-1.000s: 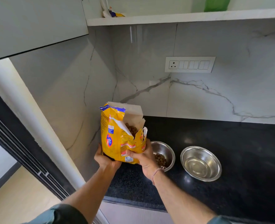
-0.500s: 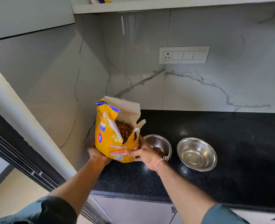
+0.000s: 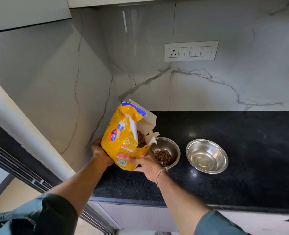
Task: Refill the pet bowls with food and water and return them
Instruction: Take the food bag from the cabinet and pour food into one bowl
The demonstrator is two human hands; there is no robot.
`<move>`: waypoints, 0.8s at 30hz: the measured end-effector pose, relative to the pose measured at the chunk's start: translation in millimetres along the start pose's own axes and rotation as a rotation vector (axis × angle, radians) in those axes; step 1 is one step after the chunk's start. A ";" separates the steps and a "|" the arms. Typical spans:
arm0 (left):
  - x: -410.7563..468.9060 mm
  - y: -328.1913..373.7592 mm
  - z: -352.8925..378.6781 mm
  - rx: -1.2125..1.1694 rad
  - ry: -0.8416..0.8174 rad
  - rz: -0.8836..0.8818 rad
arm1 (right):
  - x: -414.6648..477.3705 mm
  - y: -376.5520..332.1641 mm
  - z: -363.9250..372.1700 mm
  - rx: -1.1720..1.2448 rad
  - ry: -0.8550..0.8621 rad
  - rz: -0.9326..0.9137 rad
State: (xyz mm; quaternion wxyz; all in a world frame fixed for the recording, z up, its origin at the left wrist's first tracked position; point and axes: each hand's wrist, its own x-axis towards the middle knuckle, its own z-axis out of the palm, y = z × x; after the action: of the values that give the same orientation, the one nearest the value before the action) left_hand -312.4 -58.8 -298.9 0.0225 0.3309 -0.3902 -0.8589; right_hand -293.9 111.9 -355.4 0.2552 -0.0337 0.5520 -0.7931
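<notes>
Yellow food bag (image 3: 123, 139) between both hands (image 3: 121, 156)

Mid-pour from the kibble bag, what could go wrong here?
1. The yellow bag has a ragged torn mouth, tilted over the near rim of the food bowl; kibble may spill onto the black counter.
2. The right hand sits against that bowl and might nudge it.
3. The left hand props the bag's base; a slip could dump too much.

- Marble-look wall panels (image 3: 225, 85), grey-veined, fill upper frame.
- Switch plate (image 3: 191, 51) upper right of centre.
- Black speckled bench (image 3: 242, 175) lower right.
- Pale floor (image 3: 2, 197) lower left.
</notes>
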 end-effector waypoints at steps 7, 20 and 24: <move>19.5 3.4 -0.1 0.061 0.038 0.033 | 9.8 5.6 -5.4 0.129 -0.044 -0.012; 37.4 6.3 13.0 0.126 0.010 0.020 | 18.8 11.1 -19.0 0.258 -0.055 0.042; 37.7 7.0 17.6 0.118 0.019 0.019 | 21.1 10.3 -21.6 0.266 -0.062 0.045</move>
State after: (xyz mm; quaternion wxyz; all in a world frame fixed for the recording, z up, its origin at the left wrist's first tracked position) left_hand -353.6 -63.3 -306.4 0.0146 0.3361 -0.4432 -0.8309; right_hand -315.6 118.5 -377.8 0.2919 -0.0117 0.4346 -0.8519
